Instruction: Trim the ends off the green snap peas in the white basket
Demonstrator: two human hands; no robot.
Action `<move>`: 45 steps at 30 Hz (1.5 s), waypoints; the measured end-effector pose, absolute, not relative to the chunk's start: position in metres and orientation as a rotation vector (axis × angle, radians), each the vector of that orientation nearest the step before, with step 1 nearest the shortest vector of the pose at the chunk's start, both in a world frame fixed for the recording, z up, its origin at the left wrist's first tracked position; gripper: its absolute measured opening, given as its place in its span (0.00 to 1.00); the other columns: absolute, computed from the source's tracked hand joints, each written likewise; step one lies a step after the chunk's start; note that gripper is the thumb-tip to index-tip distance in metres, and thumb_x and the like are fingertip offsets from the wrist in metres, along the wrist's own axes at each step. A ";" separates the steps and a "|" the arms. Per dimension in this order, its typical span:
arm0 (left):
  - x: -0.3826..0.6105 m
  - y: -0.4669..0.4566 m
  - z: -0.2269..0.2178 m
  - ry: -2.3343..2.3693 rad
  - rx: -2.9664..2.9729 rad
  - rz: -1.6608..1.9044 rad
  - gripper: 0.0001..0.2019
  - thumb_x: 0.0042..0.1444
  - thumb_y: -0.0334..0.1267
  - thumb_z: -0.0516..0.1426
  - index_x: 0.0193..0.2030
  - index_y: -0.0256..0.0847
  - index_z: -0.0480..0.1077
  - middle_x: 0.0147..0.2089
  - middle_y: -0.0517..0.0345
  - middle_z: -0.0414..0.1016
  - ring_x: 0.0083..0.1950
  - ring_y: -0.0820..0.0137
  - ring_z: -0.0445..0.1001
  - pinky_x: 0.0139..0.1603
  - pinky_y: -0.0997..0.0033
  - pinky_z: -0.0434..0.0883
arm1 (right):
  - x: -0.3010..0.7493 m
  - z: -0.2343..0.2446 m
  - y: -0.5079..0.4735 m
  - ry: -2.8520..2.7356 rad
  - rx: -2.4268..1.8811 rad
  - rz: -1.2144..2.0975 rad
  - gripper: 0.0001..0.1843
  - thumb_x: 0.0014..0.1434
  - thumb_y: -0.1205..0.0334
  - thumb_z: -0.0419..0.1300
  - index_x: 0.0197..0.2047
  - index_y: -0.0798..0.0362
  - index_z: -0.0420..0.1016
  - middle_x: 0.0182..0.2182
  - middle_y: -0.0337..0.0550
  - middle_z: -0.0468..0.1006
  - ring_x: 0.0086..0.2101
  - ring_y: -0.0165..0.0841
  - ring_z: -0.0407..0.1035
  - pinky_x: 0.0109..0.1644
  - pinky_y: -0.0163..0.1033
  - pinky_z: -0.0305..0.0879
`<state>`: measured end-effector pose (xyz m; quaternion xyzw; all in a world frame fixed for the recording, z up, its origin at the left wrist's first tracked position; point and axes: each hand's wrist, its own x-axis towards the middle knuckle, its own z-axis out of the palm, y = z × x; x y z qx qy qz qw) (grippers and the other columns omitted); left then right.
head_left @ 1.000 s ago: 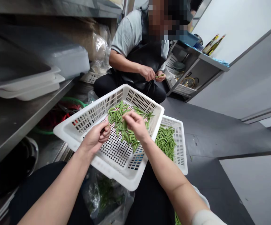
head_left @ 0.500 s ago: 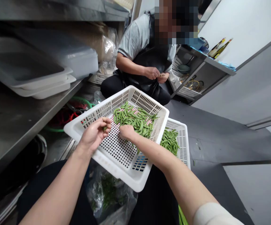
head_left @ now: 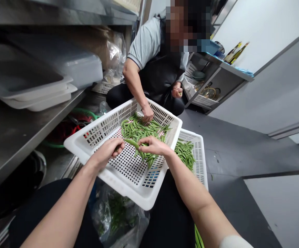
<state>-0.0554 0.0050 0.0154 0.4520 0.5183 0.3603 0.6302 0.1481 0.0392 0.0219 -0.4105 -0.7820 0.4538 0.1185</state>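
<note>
A white perforated basket (head_left: 118, 186) rests on my lap with a heap of green pea pods (head_left: 141, 129) in its far half. My left hand (head_left: 108, 151) and my right hand (head_left: 153, 145) are both closed on the ends of one pea pod (head_left: 132, 142), held over the basket's floor. Across from me a seated person's hand (head_left: 147, 113) reaches down into the heap. That person's other hand (head_left: 177, 91) is closed near their lap.
A second white basket (head_left: 199, 162) with more pods (head_left: 184, 153) lies under the first, to the right. A clear bag of green trimmings (head_left: 115, 213) sits between my knees. Steel shelving with white trays (head_left: 33, 93) stands left; a rack with bottles (head_left: 233, 51) stands at the back right.
My right hand lifted from the basket floor and now shares a pod with my left hand. The person opposite has reached one hand into the basket.
</note>
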 end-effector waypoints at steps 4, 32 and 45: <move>-0.050 0.005 0.016 1.210 1.136 0.772 0.10 0.42 0.43 0.52 0.19 0.40 0.62 0.15 0.67 0.56 0.16 0.79 0.51 0.17 0.79 0.47 | 0.147 0.020 0.033 -2.422 -1.347 1.078 0.07 0.50 0.68 0.55 0.31 0.56 0.75 0.20 0.32 0.62 0.24 0.25 0.55 0.30 0.31 0.49; -0.038 -0.001 0.008 1.101 1.466 0.794 0.16 0.52 0.52 0.48 0.25 0.41 0.59 0.21 0.66 0.56 0.23 0.75 0.55 0.23 0.76 0.54 | 0.123 0.010 0.029 -0.999 -0.945 1.832 0.22 0.45 0.47 0.68 0.33 0.56 0.71 0.12 0.26 0.55 0.14 0.18 0.42 0.17 0.27 0.35; -0.047 -0.005 0.026 1.030 1.613 0.775 0.17 0.52 0.49 0.51 0.19 0.41 0.57 0.21 0.65 0.54 0.25 0.75 0.55 0.25 0.75 0.54 | 0.128 -0.005 0.030 -1.302 -0.802 2.464 0.30 0.40 0.36 0.66 0.23 0.57 0.64 0.09 0.27 0.55 0.12 0.18 0.44 0.14 0.25 0.40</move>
